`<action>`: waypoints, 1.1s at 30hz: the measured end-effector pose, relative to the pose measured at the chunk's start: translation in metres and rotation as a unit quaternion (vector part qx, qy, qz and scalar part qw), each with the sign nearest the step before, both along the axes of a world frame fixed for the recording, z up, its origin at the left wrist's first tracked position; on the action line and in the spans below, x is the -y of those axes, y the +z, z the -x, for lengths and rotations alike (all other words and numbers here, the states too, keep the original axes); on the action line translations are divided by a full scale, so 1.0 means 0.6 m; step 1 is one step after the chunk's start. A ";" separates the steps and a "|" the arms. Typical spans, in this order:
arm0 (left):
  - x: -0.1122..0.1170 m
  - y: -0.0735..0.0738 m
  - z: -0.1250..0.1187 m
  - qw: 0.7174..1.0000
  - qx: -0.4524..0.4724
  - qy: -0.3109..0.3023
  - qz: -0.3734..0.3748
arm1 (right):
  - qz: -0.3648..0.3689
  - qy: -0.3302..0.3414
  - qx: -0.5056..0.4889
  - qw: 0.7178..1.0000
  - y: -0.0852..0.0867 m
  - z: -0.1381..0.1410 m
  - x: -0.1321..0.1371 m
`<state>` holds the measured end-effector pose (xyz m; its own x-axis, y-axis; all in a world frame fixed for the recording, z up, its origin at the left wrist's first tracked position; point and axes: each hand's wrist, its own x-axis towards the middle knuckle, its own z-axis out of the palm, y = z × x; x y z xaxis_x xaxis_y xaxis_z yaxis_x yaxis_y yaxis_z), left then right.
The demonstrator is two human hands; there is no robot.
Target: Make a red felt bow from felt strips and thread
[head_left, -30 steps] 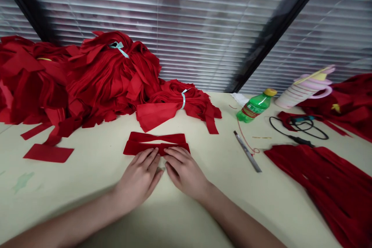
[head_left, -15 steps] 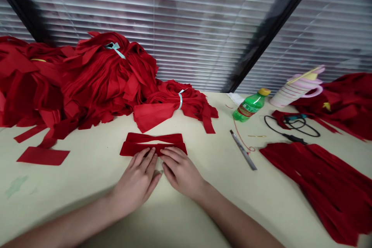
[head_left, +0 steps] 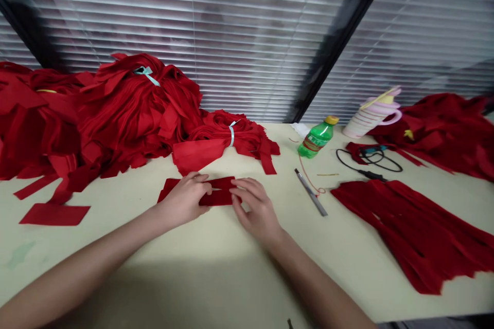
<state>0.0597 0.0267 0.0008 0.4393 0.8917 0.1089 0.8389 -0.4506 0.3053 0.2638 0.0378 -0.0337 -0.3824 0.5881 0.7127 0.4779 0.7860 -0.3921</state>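
A folded red fabric strip lies flat on the table in front of me, with a narrow gap showing between its two layers. My left hand rests over its left and middle part, fingers bent and closed on the cloth; the thumb tip is near the lower edge. At the strip's right end is my right hand, its fingers stretched out and apart, the tips touching the cloth edge. Part of the strip is hidden under my left hand.
Large heaps of red strips and a smaller tied bundle lie behind. To the right are a green bottle, a grey cutter-like tool, a pink-and-white mug, a black cable and more red strips.
My left hand has moved up onto the strip and its fingers have bent. My right hand has shifted to the strip's right end. The gap between the layers has narrowed, and the view has turned slightly.
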 end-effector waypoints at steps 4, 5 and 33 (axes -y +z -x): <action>-0.015 -0.010 0.007 1.000 0.007 -0.005 0.025 | 0.032 -0.075 -0.068 0.994 0.001 -0.034 -0.031; -0.017 -0.012 0.010 0.999 0.010 -0.008 0.035 | 0.043 -0.088 -0.080 0.992 0.000 -0.039 -0.037; -0.024 -0.019 0.011 0.995 0.036 0.019 0.093 | 0.214 0.012 0.030 0.976 -0.016 -0.027 -0.034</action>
<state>0.0531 0.0413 -0.0103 0.4020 0.9152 -0.0290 0.8272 -0.3494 0.4401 0.2802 0.0579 -0.0433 -0.4327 0.8180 0.3790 0.4938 0.5668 -0.6595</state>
